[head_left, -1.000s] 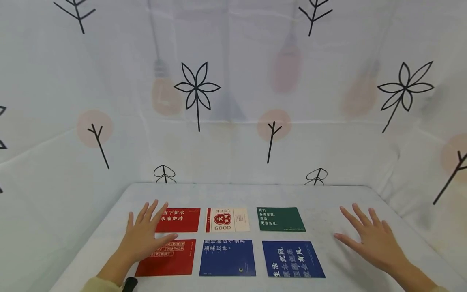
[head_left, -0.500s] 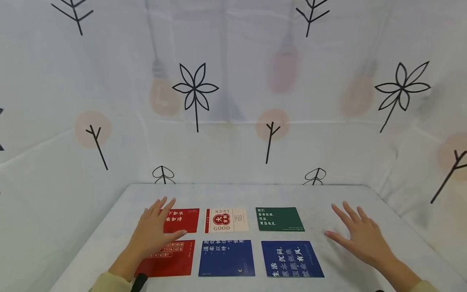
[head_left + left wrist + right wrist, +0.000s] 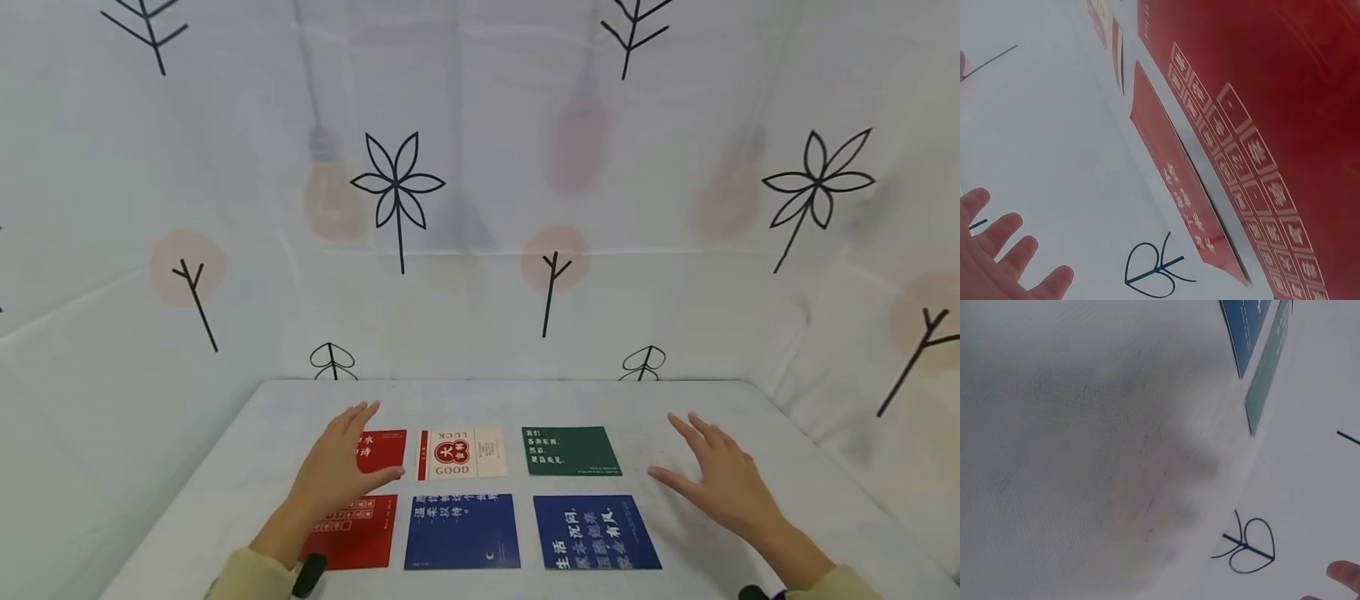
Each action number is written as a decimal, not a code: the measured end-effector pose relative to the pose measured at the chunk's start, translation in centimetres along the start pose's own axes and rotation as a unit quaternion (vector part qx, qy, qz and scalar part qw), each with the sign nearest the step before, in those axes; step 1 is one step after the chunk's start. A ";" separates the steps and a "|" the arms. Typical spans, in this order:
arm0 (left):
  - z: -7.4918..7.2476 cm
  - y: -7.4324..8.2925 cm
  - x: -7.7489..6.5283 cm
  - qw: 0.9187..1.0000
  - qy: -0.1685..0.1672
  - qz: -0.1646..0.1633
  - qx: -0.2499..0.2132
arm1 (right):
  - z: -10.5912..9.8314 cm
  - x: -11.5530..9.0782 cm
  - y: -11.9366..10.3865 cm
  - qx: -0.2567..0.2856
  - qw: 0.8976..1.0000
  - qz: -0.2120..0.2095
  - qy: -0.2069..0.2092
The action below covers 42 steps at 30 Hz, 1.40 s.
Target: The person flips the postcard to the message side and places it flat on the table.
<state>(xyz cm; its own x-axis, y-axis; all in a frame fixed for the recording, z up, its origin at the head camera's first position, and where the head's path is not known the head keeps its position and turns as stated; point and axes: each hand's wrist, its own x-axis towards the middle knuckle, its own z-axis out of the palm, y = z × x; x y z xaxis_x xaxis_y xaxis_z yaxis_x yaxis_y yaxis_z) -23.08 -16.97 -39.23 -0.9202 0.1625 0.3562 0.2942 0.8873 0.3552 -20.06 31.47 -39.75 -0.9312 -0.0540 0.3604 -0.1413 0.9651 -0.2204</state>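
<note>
My left hand (image 3: 330,471) hovers with spread fingers over the two red cards at the left, hiding part of each. The far red card (image 3: 384,450) has white characters; the near red card (image 3: 356,542) carries rows of small boxed characters. My right hand (image 3: 720,483) is held above the table to the right of the cards, fingers extended, holding nothing. Nearest to it are the green card (image 3: 572,451) and a blue card (image 3: 597,532) with large white characters. Between the hands lie a cream card (image 3: 462,454) reading GOOD LUCK and another blue card (image 3: 462,533) with a small moon.
The cards lie flat in two rows on a white-covered table (image 3: 247,450). A white cloth (image 3: 480,317) printed with line-drawn plants and hanging bulbs rises behind the table and along both sides.
Both hands have moved inward: the left to the right, over more of the red cards, and the right to the left, nearer the green and blue cards. The cards have stayed in place.
</note>
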 end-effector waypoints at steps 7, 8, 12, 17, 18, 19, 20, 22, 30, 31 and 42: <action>0.6 1.1 0.5 1.000 -0.006 -0.009 -0.021 | 0.5 0.3 -0.3 0.022 1.000 0.005 0.001; 0.7 1.2 0.6 1.000 -0.006 -0.009 -0.025 | 0.6 0.3 -0.3 0.024 1.000 0.006 -0.001; 1.0 1.8 0.8 0.999 -0.004 -0.009 -0.036 | 0.8 0.5 -0.6 0.031 0.999 0.010 -0.007; 1.4 2.4 1.1 0.999 -0.006 -0.013 -0.043 | 1.0 0.6 -1.1 0.044 0.999 0.014 -0.013; 1.5 2.5 1.1 0.999 -0.005 -0.014 -0.044 | 1.0 0.6 -1.2 0.045 0.999 0.015 -0.014; 1.5 2.7 1.2 0.999 -0.004 -0.014 -0.042 | 1.1 0.6 -1.3 0.047 0.999 0.016 -0.015; 1.6 2.8 1.2 0.999 -0.003 -0.014 -0.042 | 1.1 0.7 -1.4 0.047 0.999 0.018 -0.017; 1.7 3.0 1.4 0.999 0.002 -0.014 -0.045 | 1.2 0.8 -1.5 0.048 0.998 0.020 -0.019; 2.5 4.0 1.9 0.997 0.003 -0.017 -0.069 | 1.5 1.0 -1.7 0.062 0.998 0.022 -0.023; 2.5 4.2 1.9 0.997 0.003 -0.015 -0.074 | 1.5 1.1 -1.7 0.066 0.997 0.022 -0.022; 3.8 5.7 2.6 0.996 0.008 0.014 -0.088 | 2.0 1.7 -2.1 0.090 0.996 0.017 -0.007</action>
<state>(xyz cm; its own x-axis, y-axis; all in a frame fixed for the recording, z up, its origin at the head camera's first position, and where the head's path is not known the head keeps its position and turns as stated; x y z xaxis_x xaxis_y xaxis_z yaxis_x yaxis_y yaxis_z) -24.74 -9.86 -39.53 -0.9073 0.1768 0.3816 0.3610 0.7929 0.4909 -22.02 28.85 -40.49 -0.9406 -0.0275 0.3384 -0.1670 0.9054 -0.3904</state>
